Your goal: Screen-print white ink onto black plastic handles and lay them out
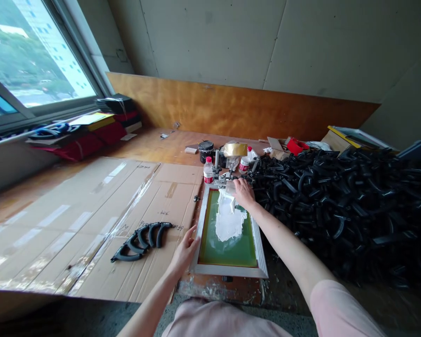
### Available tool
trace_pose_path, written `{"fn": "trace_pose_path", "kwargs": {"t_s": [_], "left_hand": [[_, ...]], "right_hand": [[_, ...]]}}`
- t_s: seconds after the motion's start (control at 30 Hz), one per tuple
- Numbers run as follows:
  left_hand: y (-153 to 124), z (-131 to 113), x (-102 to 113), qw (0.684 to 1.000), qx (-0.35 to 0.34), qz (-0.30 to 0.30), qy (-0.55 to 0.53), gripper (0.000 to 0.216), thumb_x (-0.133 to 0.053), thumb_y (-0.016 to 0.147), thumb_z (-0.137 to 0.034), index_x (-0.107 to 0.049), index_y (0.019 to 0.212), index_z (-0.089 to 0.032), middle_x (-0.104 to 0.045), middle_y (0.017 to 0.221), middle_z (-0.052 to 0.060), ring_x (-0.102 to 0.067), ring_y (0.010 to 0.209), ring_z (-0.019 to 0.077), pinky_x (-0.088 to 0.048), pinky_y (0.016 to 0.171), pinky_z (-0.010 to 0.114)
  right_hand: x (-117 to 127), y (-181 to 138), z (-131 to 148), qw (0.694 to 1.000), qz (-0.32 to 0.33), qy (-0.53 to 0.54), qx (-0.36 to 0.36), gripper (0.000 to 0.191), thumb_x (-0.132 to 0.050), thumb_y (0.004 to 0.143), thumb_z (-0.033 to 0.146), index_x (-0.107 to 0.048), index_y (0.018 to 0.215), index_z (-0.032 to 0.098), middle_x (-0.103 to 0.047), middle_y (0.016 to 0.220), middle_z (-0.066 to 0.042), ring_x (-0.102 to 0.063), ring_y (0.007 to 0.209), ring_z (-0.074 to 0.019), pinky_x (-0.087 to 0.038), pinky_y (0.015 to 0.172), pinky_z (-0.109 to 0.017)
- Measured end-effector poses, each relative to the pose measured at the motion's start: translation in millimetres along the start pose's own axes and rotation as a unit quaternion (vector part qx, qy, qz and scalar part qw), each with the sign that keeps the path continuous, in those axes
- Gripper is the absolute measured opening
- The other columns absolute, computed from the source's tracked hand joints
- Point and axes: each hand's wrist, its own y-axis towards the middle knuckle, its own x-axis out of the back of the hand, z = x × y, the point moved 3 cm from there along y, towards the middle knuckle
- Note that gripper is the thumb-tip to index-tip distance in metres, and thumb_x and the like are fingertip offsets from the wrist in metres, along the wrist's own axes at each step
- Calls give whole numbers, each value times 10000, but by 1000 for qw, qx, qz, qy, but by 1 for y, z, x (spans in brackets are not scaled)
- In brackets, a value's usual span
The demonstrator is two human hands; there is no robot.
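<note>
A silver-edged printing screen (pixel 262 252) with green mesh (pixel 228 255) lies flat in front of me. White ink (pixel 229 224) is spread over the upper and middle mesh. Near the far end, my right hand (pixel 244 193) is closed on a pale, flat squeegee (pixel 230 188), beside the thickest ink. My left hand (pixel 185 250) is at the screen's left edge, fingers extended and slightly apart; whether they press on the rim I cannot tell. Several curved black plastic handles (pixel 145 236) lie in a row on cardboard to the left. Whatever lies under the screen is hidden.
A large heap of black curved parts (pixel 308 201) borders the screen on the right. Flattened cardboard (pixel 73 224) covers the left tabletop. Behind the screen stand a metal clamp (pixel 217 161), a red-capped bottle (pixel 208 171) and a black tub (pixel 206 150). Red bundles (pixel 80 145) lie by the window.
</note>
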Motion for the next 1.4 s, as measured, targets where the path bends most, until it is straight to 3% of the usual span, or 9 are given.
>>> {"fn": "trace_pose_path", "kwargs": {"t_s": [0.17, 0.4, 0.5, 0.6, 0.7, 0.9, 1.1, 1.27, 1.4], "left_hand": [[5, 11, 1, 1000, 5, 7, 13, 730, -531, 772, -613, -451, 1347, -171, -642, 783, 14, -620, 724, 198, -481, 658, 286], [4, 12, -1, 1000, 10, 1, -16, 719, -557, 762, -600, -459, 1323, -161, -641, 759, 11, -627, 709, 200, -489, 648, 292], [4, 10, -1, 1000, 3, -6, -9, 691, -551, 765, -604, -494, 1285, -154, -656, 786, 26, -635, 735, 208, -490, 656, 292], [2, 5, 1, 1000, -2, -11, 3, 669, -548, 765, -614, -521, 1258, -162, -651, 758, 17, -634, 709, 204, -483, 637, 286], [-1, -2, 1, 1000, 2, 0, -10, 673, -554, 764, -619, -510, 1272, -180, -652, 737, 8, -637, 697, 204, -477, 614, 277], [-8, -20, 2, 998, 17, 10, -52, 688, -603, 744, -584, -493, 1288, -177, -667, 736, 11, -629, 684, 191, -480, 600, 261], [-21, -73, 9, 995, 24, 39, -91, 712, -646, 717, -578, -515, 1304, -195, -701, 856, 34, -643, 737, 196, -484, 610, 254], [-17, -142, 17, 992, -77, 20, -93, 554, -493, 825, -619, -646, 1111, -169, -687, 930, 54, -613, 757, 180, -473, 630, 248], [9, -188, 16, 977, -182, 8, -113, 542, -448, 849, -625, -624, 1104, -181, -673, 988, 61, -611, 843, 183, -499, 705, 264]], "right_hand": [[-19, -24, 11, 996, 77, -22, 35, 85, -600, 837, 165, -610, 921, 163, -651, 909, -99, -578, 906, -242, -445, 769, -333], [-1, -75, 13, 968, 111, 25, 223, 223, -529, 764, -3, -633, 826, 184, -646, 847, -43, -565, 869, -192, -417, 752, -287], [3, -60, 11, 977, 109, 34, 182, 97, -596, 789, 102, -629, 784, 193, -628, 816, -33, -560, 818, -193, -417, 705, -288], [-4, -52, 13, 992, 36, 19, 120, 98, -561, 832, 118, -625, 786, 178, -621, 834, -56, -544, 855, -215, -431, 724, -313], [-13, -68, 18, 989, -4, 18, 144, 181, -496, 842, 51, -632, 824, 168, -630, 893, -76, -532, 921, -229, -435, 818, -353], [4, -56, 15, 988, 48, 48, 142, 127, -637, 837, 226, -665, 958, 205, -659, 900, -49, -553, 884, -211, -434, 780, -327], [38, 17, -17, 999, 15, 45, -18, 624, -709, 787, 312, -478, 1365, 272, -657, 1071, -75, -580, 949, -231, -440, 779, -321], [81, -1, -87, 981, -136, 95, -96, 383, -528, 888, 317, -580, 1242, 179, -672, 874, -67, -604, 838, -210, -450, 779, -323], [63, -54, -123, 971, -93, 124, -180, 225, -509, 861, 239, -671, 994, 160, -690, 863, -74, -625, 809, -207, -456, 757, -311]]}}
